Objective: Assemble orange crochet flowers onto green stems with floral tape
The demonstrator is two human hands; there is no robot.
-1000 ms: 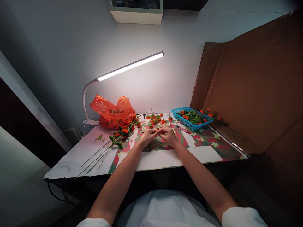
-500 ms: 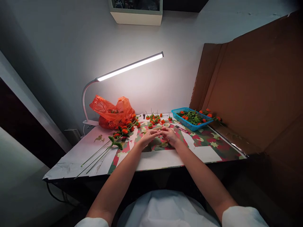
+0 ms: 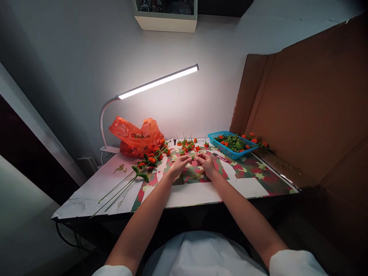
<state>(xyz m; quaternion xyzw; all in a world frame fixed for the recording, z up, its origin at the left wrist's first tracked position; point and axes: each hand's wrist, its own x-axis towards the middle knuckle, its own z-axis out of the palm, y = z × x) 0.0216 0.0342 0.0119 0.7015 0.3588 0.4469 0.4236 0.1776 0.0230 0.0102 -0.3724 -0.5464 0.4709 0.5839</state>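
Observation:
My left hand (image 3: pixel 180 165) and my right hand (image 3: pixel 205 162) meet over the middle of the table, fingertips pinched close together. Between them shows a small green piece (image 3: pixel 193 157), with both hands apparently gripping it; its exact kind is too small to make out. Just behind the hands lie several short-stemmed orange flowers (image 3: pixel 188 147), most with the stems pointing up. A small round white-rimmed object (image 3: pixel 202 151) is partly covered by my right fingers. To the right of that hand rests a pink-handled craft knife (image 3: pixel 220 157).
Long-stemmed orange flowers (image 3: pixel 151 159) lie at the left beside an orange plastic bag (image 3: pixel 138 140). A blue basket (image 3: pixel 234 155) of greenery and orange flowers stands back right, near a cardboard sheet (image 3: pixel 304 103). A lit desk lamp (image 3: pixel 158 82) reaches overhead.
The fingertips have shifted slightly upward and the green piece now shows between them. My right fingers cover more of the round white-rimmed object. The other things stay put.

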